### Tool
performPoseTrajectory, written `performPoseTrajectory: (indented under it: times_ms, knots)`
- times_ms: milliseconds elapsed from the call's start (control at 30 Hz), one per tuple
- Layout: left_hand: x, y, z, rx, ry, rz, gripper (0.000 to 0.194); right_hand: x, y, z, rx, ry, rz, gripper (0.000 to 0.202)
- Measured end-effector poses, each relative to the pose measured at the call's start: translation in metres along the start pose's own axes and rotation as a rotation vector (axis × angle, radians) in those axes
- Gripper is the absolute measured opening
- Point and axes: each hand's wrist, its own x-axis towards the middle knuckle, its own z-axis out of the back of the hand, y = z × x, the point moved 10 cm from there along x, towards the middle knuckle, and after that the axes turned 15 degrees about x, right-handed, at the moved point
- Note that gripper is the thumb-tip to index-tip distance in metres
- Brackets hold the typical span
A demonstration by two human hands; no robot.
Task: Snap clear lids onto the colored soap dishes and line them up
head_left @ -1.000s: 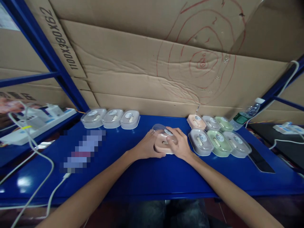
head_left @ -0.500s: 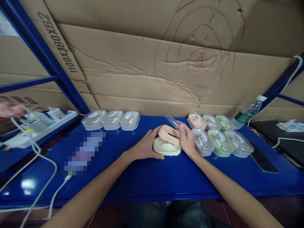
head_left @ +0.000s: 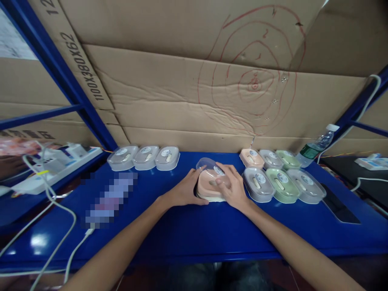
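Observation:
On the blue tabletop in front of me sits a small soap-box-like case (head_left: 207, 186) with a peach inner cover over a cream base. My left hand (head_left: 184, 189) is curled around its left side, thumb at the front edge and fingers behind. A clear lid (head_left: 203, 163) with a round label stands tilted above the case's back. My right hand (head_left: 235, 187) grips this lid, fingers along its right edge and thumb low over the peach cover. The right end of the case is hidden behind that hand.
Three grey cases (head_left: 144, 157) stand in a row at back left. Peach, grey and green cases (head_left: 285, 190) stand in two rows at right, near a water bottle (head_left: 313, 149) and a dark flat slab (head_left: 341, 206). Left lie a blurred-out device (head_left: 110, 200), cables and a power strip (head_left: 54, 171).
The peach cover now lies on the cream base instead of being held tilted above it. My right hand has brought the clear lid over the case from behind.

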Motion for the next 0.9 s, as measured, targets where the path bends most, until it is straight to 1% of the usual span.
performPoseTrajectory:
  times_ms: [233,367,500,733,800,900]
  knots:
    - [0.000,-0.001,0.004,0.004,-0.031,-0.025,0.126,-0.003,-0.002,-0.005,-0.001,0.043,0.036,0.061]
    - [0.000,-0.003,0.006,-0.006,-0.047,-0.033,0.126,-0.004,-0.002,-0.009,-0.012,0.077,0.024,0.062]
    - [0.000,-0.007,0.008,-0.009,-0.054,-0.045,0.122,-0.004,-0.004,-0.010,-0.031,0.092,0.018,0.061]
    - [-0.001,-0.008,0.007,-0.002,-0.052,-0.088,0.119,-0.005,-0.008,-0.016,-0.031,0.142,-0.011,0.063]
    - [-0.001,-0.010,0.007,0.013,-0.043,-0.096,0.112,-0.004,-0.008,-0.015,-0.017,0.133,-0.027,0.062]
    - [-0.001,-0.013,0.009,0.038,-0.031,-0.100,0.095,0.002,-0.008,-0.005,0.051,0.060,-0.046,0.054]
